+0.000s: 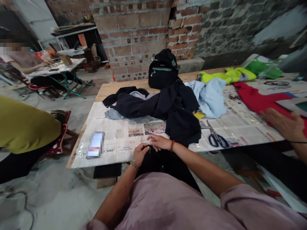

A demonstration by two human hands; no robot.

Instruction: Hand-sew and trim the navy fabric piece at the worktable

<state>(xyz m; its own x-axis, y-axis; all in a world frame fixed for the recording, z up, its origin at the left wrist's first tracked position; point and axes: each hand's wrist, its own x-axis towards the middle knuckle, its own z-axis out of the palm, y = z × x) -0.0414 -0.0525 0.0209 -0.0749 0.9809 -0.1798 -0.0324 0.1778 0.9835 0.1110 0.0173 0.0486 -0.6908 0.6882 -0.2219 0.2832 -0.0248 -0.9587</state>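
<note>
Close to my lap, at the table's near edge, both hands meet over a piece of black cloth (150, 157). My left hand (140, 154) pinches its upper edge between thumb and fingers. Coming from the other side, my right hand (158, 142) has its fingers bent onto the same spot. A small, thin thing shows between the fingertips, too small to name. The cloth's lower part merges with my dark legwear. Just beyond my hands lies a heap of dark garments (153, 103). Scissors (216, 137) with dark blue handles rest to the right.
Newspaper (120, 134) covers the wooden table, with a phone (95, 144) at left. A black backpack (163, 69), light blue cloth (211, 97), yellow-green garment (227, 75) and red cloth (256, 99) lie farther off. Another person's hand (284, 123) is at right; people sit at left.
</note>
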